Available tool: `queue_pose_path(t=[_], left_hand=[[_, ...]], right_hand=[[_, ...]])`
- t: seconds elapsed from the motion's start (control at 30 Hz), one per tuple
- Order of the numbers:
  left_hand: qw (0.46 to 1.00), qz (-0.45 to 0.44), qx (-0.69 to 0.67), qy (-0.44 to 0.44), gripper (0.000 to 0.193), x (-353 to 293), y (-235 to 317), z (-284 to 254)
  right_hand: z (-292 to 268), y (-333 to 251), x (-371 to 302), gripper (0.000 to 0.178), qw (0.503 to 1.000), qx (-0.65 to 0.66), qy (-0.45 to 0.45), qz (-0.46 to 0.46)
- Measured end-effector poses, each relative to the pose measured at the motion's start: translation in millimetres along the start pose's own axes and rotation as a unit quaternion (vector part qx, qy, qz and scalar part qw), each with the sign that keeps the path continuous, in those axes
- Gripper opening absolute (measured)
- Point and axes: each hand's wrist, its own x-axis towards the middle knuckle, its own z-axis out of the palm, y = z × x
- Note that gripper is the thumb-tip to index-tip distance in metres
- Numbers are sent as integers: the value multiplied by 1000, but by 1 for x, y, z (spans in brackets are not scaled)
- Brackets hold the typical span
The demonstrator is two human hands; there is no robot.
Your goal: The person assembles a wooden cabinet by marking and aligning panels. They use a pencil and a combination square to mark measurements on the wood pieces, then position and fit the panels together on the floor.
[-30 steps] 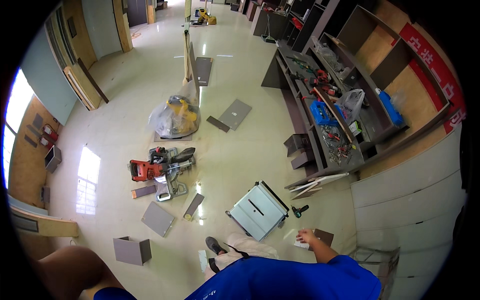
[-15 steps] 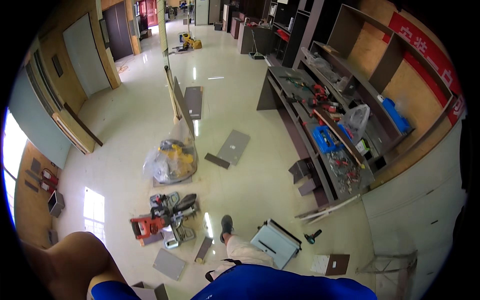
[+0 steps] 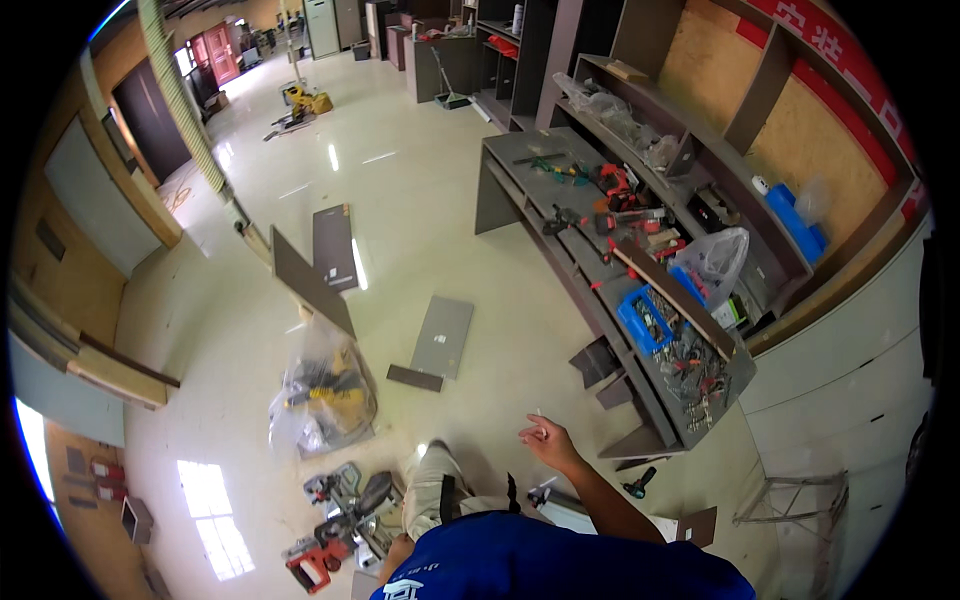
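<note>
Head view: left hand, low beside the thigh, mostly hidden by the blue shirt; grip cannot be told. Mitre saw, red and grey, on the floor just beyond that hand. Right hand, raised ahead of the body, fingers loosely curled, apparently pinching a slim white stick. Cordless drill, dark, on the floor to the right of the right forearm. Yellow machine, under clear plastic, ahead on the left. Narrow dark board, touching a larger grey panel, both flat. Tabletop, to the right, bearing a blue crate, loose hardware and red power tools. Long-handled dustpan, far back.
</note>
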Motion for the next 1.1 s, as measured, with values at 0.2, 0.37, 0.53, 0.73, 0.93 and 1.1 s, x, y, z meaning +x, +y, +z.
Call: queue_pose_path(t=[0.2,0.37,0.53,0.73,0.93,1.1], left_hand=[[974,193,64,-97,51,180,99,-111],[912,344,48,216,30,247,358,-294],[819,298,-466,156,17,262,501,-369],[950,58,-40,303,22,359,355,-218],[856,-241,-446,98,27,326,461,-76],[805,-211,-546,93,31,290,464,-36]], right_hand=[[-36,-11,134,57,983,-180,39,-1],[-125,-12,312,68,954,-246,149,-83],[-251,-40,573,74,939,-262,196,-110],[-391,-65,900,93,890,-401,217,-10],[-457,-24,1014,98,813,-543,147,148],[-471,-5,1057,93,824,-543,121,109]])
